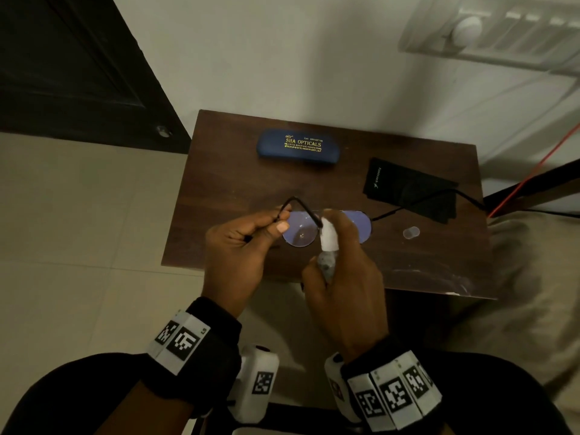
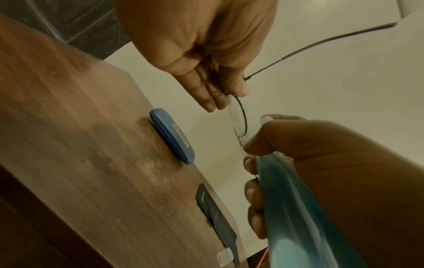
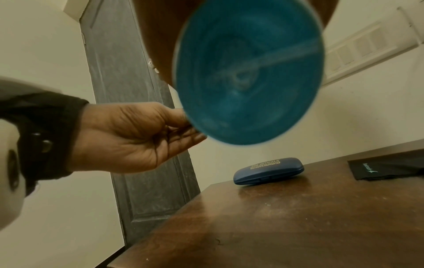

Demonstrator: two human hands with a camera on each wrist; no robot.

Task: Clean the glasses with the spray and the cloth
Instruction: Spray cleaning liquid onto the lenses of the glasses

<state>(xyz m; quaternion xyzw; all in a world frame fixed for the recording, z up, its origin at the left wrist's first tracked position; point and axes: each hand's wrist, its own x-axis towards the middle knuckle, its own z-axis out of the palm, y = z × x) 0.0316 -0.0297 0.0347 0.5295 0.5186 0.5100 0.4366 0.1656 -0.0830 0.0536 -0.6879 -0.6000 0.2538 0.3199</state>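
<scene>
The round thin-framed glasses are held above the table, lenses facing me. My left hand pinches them at the left hinge, with the folded temple poking up between thumb and fingers. My right hand grips a small spray bottle of blue liquid. Its index finger lies on the white nozzle, which points at the lenses from very close. The right lens is partly hidden behind that hand. The black cloth lies folded at the table's right rear. In the right wrist view the bottle's base fills the frame.
On the dark wooden table, a blue glasses case lies at the back. A small clear cap lies right of my hands. A dark door stands at left, and a red cable runs past the right edge.
</scene>
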